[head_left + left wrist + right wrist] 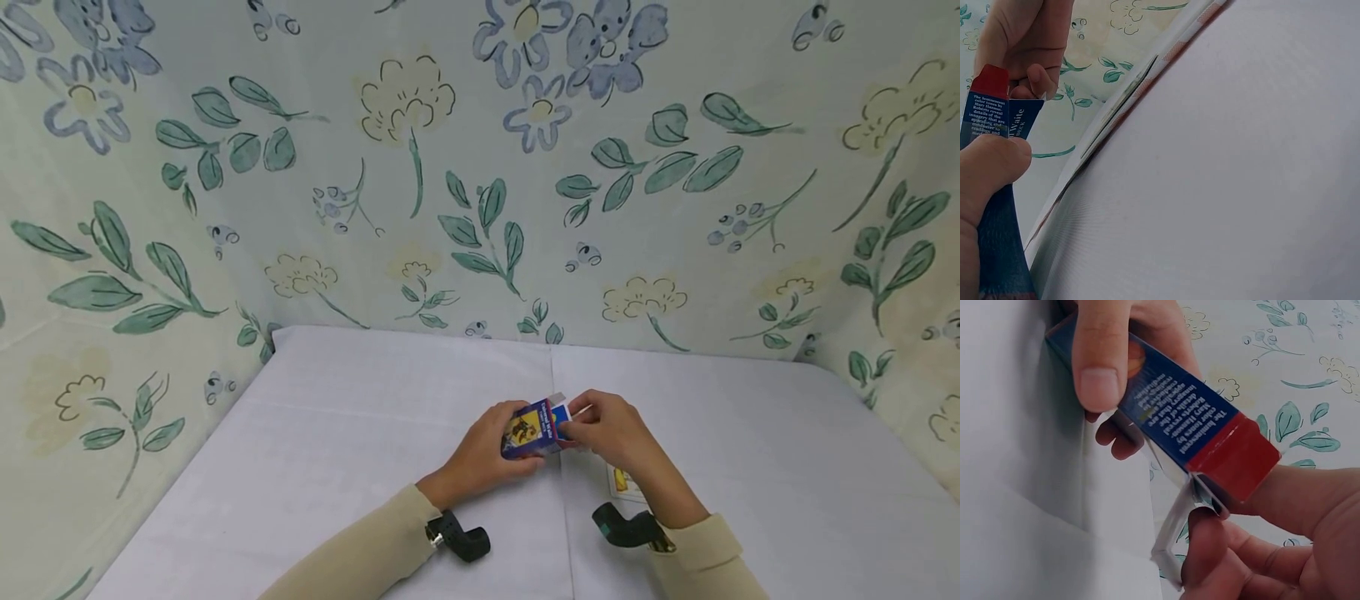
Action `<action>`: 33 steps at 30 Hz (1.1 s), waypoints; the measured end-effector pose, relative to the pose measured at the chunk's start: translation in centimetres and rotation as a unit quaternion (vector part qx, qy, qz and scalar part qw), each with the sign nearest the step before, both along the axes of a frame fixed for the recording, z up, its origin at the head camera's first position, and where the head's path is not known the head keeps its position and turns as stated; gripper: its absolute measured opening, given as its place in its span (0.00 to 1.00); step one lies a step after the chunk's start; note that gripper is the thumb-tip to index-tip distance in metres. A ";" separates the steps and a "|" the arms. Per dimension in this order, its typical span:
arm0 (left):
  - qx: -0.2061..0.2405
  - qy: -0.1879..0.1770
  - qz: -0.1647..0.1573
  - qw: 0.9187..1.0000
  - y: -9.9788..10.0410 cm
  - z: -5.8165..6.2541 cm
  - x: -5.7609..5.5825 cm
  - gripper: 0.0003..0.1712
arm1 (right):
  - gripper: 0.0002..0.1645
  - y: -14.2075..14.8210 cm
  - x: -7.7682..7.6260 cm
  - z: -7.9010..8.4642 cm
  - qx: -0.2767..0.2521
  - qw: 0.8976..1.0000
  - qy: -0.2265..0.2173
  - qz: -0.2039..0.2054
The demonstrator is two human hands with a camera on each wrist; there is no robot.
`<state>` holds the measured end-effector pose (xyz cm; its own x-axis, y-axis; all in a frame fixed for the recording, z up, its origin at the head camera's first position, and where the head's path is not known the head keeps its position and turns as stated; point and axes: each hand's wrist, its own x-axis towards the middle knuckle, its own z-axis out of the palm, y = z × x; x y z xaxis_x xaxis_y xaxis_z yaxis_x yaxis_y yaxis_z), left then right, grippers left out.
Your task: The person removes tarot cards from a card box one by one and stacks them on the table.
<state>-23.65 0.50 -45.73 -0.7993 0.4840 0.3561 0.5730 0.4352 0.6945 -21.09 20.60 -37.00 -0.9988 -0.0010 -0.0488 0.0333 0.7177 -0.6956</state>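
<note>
Holding blue box (528,435) in left hand (480,454), thumb along one side, grip closed round it, likely to brace it against pulling. Box is over table (360,417), about in line with middle of far edge, well apart from far corners; near edge out of view. Open end with red flap (1244,459) points toward right hand (613,429), probably to give fingers straight access. Right hand has fingers curled at box mouth, seems to pinch blue-backed card (561,413); how many cards, can't tell. Loose card (621,483) lies on table, partly hidden by right forearm, presumably there to stay clear of box.
</note>
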 end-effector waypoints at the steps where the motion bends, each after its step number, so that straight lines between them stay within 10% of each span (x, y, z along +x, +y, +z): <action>1: 0.000 0.000 -0.001 1.000 0.0 0.0 0.0 0.43 | 0.19 0.0 0.0 0.0 -0.001 1.000 0.000 -0.001; 33: 0.004 -0.010 -0.003 1.000 0.0 0.2 0.0 0.43 | 0.21 1.8 0.1 1.3 -0.030 0.999 -0.016 -0.010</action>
<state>-23.60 0.45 -45.56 -0.8033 0.4864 0.3438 0.5615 0.4261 0.7093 -21.03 22.43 -35.71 -0.9966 0.0149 -0.0810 0.0699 0.6744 -0.7351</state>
